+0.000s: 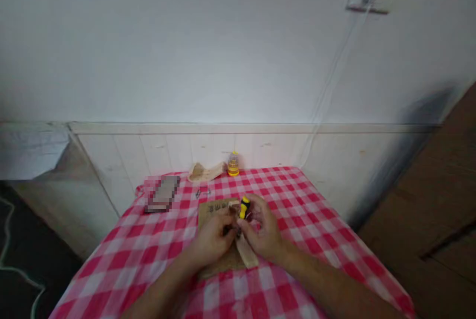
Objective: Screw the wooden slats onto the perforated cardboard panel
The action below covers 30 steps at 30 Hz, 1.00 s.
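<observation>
Two bare hands work close together over a brown cardboard sheet (pixel 207 212) on a red-and-white checked tablecloth (pixel 275 287).
The right hand (pixel 266 232) has its fingers closed around a short tool with a yellow-and-black handle (pixel 244 208), which is above the cardboard, between the hands. The left hand (pixel 215 234) has its fingers bent in close beside the tool, but it is too blurry to tell what they hold. A flat, pale strip (pixel 247 252) pokes out below the fingers. Behind are small shiny bits (pixel 198 193), a wavy tan sheet (pixel 206 173) and a yellow, cone-shaped pot (pixel 233 166).
</observation>
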### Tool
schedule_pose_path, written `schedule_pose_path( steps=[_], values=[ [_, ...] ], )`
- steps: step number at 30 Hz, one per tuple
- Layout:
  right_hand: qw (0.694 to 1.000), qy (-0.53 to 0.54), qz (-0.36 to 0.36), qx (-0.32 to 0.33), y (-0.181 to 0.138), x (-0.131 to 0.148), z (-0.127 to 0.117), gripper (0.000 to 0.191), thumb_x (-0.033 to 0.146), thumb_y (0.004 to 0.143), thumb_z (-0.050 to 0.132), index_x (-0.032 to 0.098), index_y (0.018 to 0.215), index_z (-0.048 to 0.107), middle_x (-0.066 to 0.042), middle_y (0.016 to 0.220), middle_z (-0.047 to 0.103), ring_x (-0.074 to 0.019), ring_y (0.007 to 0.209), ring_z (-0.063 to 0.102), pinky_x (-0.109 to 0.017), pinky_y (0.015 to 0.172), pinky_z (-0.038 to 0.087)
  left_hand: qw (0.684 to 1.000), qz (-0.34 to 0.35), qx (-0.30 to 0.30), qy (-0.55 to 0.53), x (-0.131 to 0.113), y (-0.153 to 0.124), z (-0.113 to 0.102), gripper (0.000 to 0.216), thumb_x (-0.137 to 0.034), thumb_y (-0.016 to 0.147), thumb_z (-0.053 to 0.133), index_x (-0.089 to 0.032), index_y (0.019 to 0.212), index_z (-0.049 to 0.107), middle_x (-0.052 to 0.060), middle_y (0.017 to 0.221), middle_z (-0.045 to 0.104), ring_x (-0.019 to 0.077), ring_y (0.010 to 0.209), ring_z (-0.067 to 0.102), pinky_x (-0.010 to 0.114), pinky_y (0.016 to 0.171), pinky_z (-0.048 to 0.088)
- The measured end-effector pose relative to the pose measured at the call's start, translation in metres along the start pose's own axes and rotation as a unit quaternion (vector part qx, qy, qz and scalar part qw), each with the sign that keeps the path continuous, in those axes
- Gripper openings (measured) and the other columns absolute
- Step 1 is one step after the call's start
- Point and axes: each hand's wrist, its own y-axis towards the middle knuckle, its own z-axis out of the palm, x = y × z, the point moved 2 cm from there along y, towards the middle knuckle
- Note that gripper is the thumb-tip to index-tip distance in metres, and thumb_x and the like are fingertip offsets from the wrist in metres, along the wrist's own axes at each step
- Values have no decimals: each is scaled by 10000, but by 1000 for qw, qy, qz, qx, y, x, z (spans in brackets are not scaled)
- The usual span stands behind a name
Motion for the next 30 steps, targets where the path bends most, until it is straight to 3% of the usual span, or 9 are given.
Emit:
schedule_pose_path(
  steps=[8,14,18,30],
  values=[
    [999,48,18,-11,3,-1,0,536,191,925,670,284,1414,473,-77,1102,717,-201,870,740,-309,730,627,1000,-17,-17,6,-3,2,-1,163,-145,859,557,-203,744,658,63,916,714,246,951,653,349,855,492],
    [988,120,64,-74,11,-5,-1,505,232,985,628,277,1442,418,-75,1082,716,-185,926,742,-306,787,625,993,-67,-100,-3,10,4,-1,158,-128,850,519,-194,876,660,71,924,708,251,919,660,377,846,502],
    [987,125,68,-73,13,-12,2,492,244,989,623,272,1443,435,-57,1010,718,-181,905,745,-305,794,624,987,-67,-144,15,14,4,-3,207,-134,877,482,-195,918,675,87,976,722,267,976,661,412,897,505],
    [991,117,57,-34,11,-15,7,525,192,988,601,312,1475,446,-73,1114,748,-191,1003,760,-337,866,634,989,-56,-130,37,18,4,-3,301,-82,856,452,-209,883,724,81,977,730,254,992,673,408,920,511]
  ],
)
